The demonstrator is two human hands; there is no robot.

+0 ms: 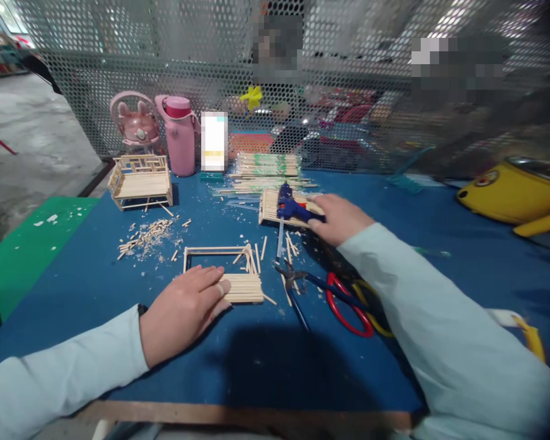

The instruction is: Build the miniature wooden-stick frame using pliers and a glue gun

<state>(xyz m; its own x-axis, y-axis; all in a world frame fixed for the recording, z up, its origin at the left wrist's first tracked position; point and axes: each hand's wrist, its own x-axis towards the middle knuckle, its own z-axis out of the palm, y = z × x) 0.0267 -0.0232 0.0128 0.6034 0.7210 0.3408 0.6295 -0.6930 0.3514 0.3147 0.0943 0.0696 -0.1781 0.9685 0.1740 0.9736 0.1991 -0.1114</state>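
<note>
My left hand (187, 308) lies with its fingers stretched out on a small panel of wooden sticks (245, 288), covering its left part. Behind that panel is a thin rectangular stick frame (217, 250). Farther back, my right hand (341, 219) has its thumb and fingers around the handle end of a blue glue gun (296, 209). The gun rests on a second stick piece (268, 208), and a clear glue stick (280, 238) juts from it toward me. Below it lie dark-jawed cutting pliers (293, 275) with blue handles.
Red-handled scissors (348, 311) lie partly under my right forearm. A stick bench model (142, 183), a pink bottle (180, 137) and a lit phone (214, 142) stand behind. Stick offcuts (151, 235) and bundled sticks (268, 165) lie about. A yellow container (508, 189) is far right; perforated metal (201, 73) closes the back.
</note>
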